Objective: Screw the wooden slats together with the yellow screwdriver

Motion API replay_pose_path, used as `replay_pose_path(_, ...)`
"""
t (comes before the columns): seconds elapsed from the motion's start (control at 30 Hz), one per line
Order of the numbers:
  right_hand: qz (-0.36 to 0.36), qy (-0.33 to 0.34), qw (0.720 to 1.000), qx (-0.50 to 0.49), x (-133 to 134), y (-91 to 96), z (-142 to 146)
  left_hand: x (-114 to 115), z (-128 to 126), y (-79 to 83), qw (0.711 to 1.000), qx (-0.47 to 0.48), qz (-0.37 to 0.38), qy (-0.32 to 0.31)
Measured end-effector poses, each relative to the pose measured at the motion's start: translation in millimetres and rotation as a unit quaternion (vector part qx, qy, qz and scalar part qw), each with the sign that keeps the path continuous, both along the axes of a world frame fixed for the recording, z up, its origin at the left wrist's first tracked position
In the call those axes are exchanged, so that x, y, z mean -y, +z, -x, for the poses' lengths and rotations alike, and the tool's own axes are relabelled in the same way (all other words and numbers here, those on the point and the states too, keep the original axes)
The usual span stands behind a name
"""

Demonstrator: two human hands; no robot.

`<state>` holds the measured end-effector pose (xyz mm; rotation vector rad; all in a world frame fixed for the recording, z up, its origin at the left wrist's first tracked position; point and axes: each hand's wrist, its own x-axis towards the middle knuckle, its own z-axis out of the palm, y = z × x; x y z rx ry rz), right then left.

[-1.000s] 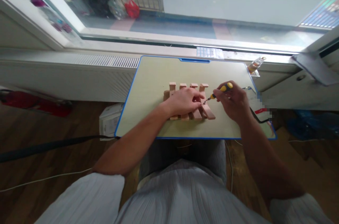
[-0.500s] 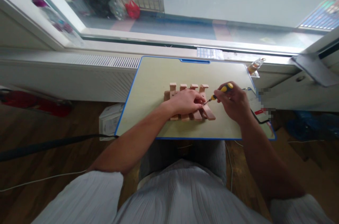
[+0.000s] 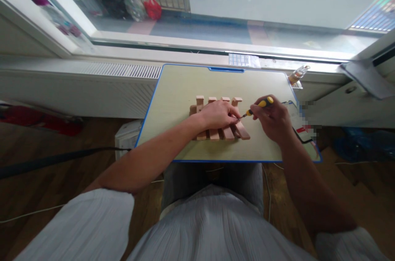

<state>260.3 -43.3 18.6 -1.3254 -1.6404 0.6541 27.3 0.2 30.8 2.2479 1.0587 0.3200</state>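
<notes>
A small wooden slatted rack point(image 3: 228, 132) lies in the middle of a pale lap table with a blue rim point(image 3: 173, 96). My left hand point(image 3: 217, 114) rests on top of the rack, fingers curled and pressed down on its slats. My right hand point(image 3: 272, 120) is closed round a yellow-and-black screwdriver point(image 3: 258, 106), held slanting. Its tip points left and down to the rack's right side, just by my left fingertips. The spot under the tip is too small to make out.
A small bottle point(image 3: 298, 74) stands at the table's far right corner. A paper with red marks point(image 3: 304, 127) and a black cable lie right of my right hand. A white box point(image 3: 126, 139) sits on the wooden floor to the left. A window sill runs behind.
My left hand has slid slightly up and right on the rack. The screwdriver tip has stayed at the same spot. The view has shifted a little.
</notes>
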Motion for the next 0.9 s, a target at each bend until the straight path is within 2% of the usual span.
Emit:
replay_pose_path(0.4,0.002,0.009,1.0,0.007,0.4,2.4,-2.1,-1.0,-0.4,-5.1,1.0,0.02,-0.002,0.009)
replay_pose_path(0.7,-0.047,0.072,0.979,0.183,7.6,35.4,6.3,-1.1,-0.5,-8.1,0.999,0.039,-0.017,0.013)
replay_pose_path(0.8,-0.039,0.077,0.979,0.186,6.7,39.6,6.5,-0.8,-0.3,-7.4,0.999,0.037,-0.015,0.011)
replay_pose_path(0.9,-0.034,0.049,0.982,0.18,6.1,36.9,7.6,-0.6,0.0,-5.3,1.0,0.026,-0.015,0.008)
